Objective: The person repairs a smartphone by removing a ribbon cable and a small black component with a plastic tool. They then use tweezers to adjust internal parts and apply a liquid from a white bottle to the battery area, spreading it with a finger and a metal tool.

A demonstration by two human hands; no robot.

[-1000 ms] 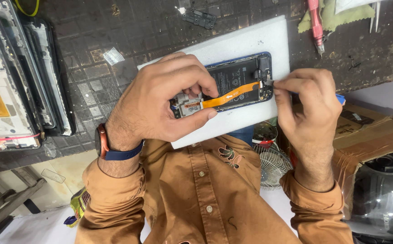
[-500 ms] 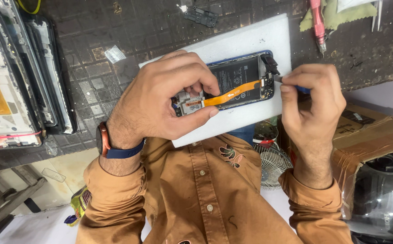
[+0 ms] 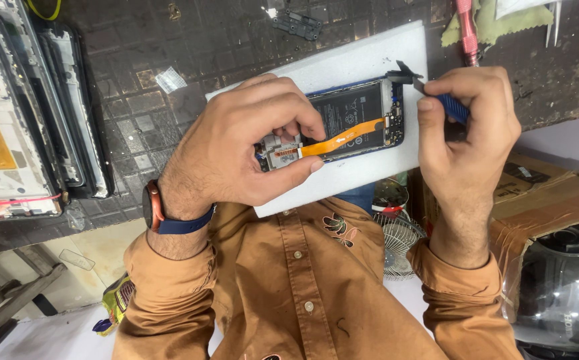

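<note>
While your left hand [image 3: 236,150] is still pinning the opened phone [image 3: 343,127], your right hand [image 3: 466,127] is now lifting a small black piece [image 3: 403,75] away, pinched in blue-handled tweezers [image 3: 446,103].

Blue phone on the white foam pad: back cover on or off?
Off. The blue phone lies open on the white foam pad, with black battery and orange flex cable exposed.

Dark gridded work mat [image 3: 136,127], cardboard box [image 3: 543,207], small fan [image 3: 396,243] below.
</note>
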